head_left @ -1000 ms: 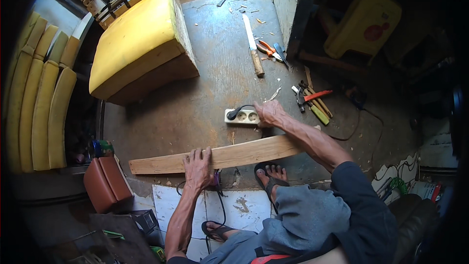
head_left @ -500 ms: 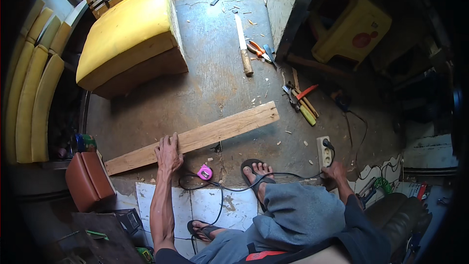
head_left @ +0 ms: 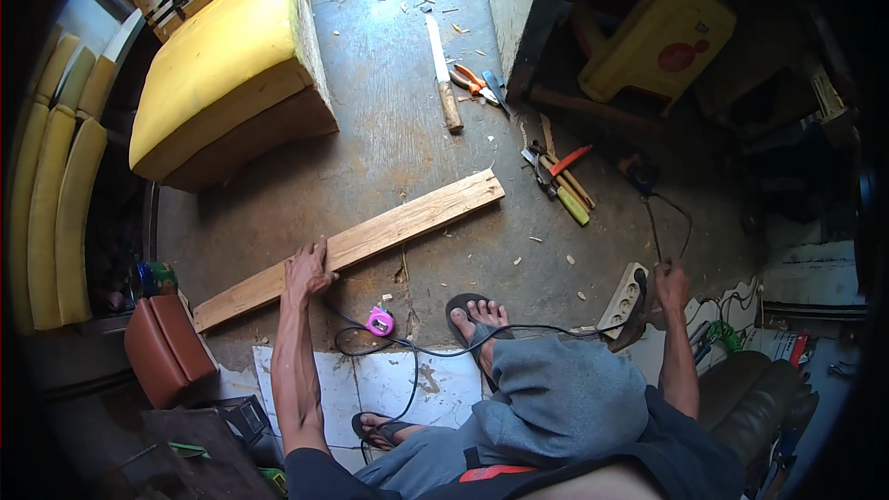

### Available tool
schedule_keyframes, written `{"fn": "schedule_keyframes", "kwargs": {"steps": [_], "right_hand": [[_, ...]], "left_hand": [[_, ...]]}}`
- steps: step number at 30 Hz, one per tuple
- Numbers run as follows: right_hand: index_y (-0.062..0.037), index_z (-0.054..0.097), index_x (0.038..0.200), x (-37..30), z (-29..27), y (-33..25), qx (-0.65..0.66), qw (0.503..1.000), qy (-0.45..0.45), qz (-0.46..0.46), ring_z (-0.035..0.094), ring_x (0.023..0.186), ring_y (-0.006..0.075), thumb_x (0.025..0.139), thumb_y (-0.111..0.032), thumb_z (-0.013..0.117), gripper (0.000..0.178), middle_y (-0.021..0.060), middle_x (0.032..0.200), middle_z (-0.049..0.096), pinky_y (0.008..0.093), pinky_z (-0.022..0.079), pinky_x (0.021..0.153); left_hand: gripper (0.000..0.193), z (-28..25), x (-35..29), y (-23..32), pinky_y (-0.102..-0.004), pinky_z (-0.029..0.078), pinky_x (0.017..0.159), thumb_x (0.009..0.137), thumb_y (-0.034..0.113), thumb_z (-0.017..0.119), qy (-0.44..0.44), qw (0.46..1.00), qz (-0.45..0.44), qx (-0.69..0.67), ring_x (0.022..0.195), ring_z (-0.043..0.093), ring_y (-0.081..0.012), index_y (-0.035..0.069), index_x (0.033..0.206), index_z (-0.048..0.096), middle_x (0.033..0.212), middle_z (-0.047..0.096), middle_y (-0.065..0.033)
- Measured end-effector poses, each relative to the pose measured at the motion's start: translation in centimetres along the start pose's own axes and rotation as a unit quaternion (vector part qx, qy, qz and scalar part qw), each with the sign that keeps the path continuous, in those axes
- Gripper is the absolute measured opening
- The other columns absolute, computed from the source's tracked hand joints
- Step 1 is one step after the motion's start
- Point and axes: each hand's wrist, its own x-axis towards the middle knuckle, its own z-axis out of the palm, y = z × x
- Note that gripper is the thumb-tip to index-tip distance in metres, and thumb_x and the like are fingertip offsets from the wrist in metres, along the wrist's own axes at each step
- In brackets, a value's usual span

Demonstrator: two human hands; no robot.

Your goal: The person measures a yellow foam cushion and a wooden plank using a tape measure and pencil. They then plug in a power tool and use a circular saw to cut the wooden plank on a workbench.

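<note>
A wooden plank (head_left: 417,220) lies slantwise on the floor before me, its right end farther away. My left hand (head_left: 309,272) grips it left of the middle, fingers over its top. At the right, my right hand (head_left: 672,287) is closed on the black cord (head_left: 657,227) running to a dark power tool (head_left: 639,172) beyond it. Left of that hand sits a white power strip (head_left: 622,302), turned slantwise, with a black plug in its far end. The fingertips of my right hand are partly hidden.
A pink tape measure (head_left: 380,321) and looped black cable lie by my sandalled feet. Farther off are a knife (head_left: 444,74), orange-handled pliers (head_left: 470,80) and several hand tools (head_left: 567,187). A yellow padded seat (head_left: 231,65) stands far left; a yellow plastic stool (head_left: 653,37) is at right.
My right hand has moved away from the power strip, up and right to the tool's cord. The strip has turned slantwise. My left hand stays on the plank; the view has shifted slightly.
</note>
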Motion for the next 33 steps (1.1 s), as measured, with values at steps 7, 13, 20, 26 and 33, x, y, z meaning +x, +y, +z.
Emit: {"fn": "schedule_keyframes", "kwargs": {"steps": [7,13,20,26,33], "right_hand": [[0.0038,0.066,0.110,0.5,-7.6,-12.9,-0.013,0.997,-0.064,0.029,0.065,0.091,0.0321,0.094,-0.045,0.059,0.052,0.0171,0.102,0.070,0.0461,0.049,0.080],[0.0020,0.066,0.115,-2.3,-7.0,-16.3,0.047,0.996,-0.079,0.000,0.065,0.094,0.0302,0.095,-0.041,0.057,0.048,0.0175,0.103,0.070,0.0442,0.049,0.084],[-0.0008,0.065,0.121,-2.4,-5.8,-14.0,0.117,0.986,-0.115,0.034,0.063,0.110,0.0318,0.095,-0.039,0.056,0.047,0.0199,0.118,0.067,0.0457,0.049,0.092],[-0.0006,0.065,0.121,-2.1,-7.3,-14.2,0.154,0.984,-0.087,0.015,0.063,0.112,0.0319,0.095,-0.036,0.057,0.044,0.0198,0.120,0.067,0.0460,0.048,0.094],[-0.0015,0.065,0.121,-2.7,-6.6,-16.3,0.126,0.983,-0.124,0.053,0.063,0.112,0.0317,0.096,-0.035,0.057,0.043,0.0191,0.118,0.068,0.0456,0.049,0.094]], "left_hand": [[0.037,-3.9,2.3,-3.8,-0.0483,0.049,0.092,0.093,0.028,0.062,-0.040,0.988,0.014,-0.147,0.112,0.061,-0.0394,0.013,0.126,0.062,0.115,0.067,-0.0203],[0.026,-3.5,2.3,-3.3,-0.0497,0.048,0.089,0.098,0.026,0.052,0.078,0.990,-0.004,-0.121,0.106,0.062,-0.0420,0.009,0.114,0.064,0.108,0.068,-0.0207],[0.025,-2.9,1.9,-3.3,-0.0521,0.048,0.087,0.096,0.026,0.055,0.112,0.987,-0.003,-0.117,0.105,0.063,-0.0402,0.011,0.113,0.066,0.106,0.068,-0.0207],[0.034,-1.1,-0.1,-1.9,-0.0490,0.048,0.091,0.088,0.023,0.067,0.148,0.978,-0.020,-0.147,0.108,0.064,-0.0366,0.013,0.120,0.069,0.111,0.069,-0.0187],[0.059,8.1,-4.0,0.2,-0.0511,0.030,0.112,0.081,0.015,0.073,0.290,0.944,-0.050,-0.149,0.141,0.039,-0.0332,0.017,0.138,0.059,0.150,0.047,-0.0138]]}}
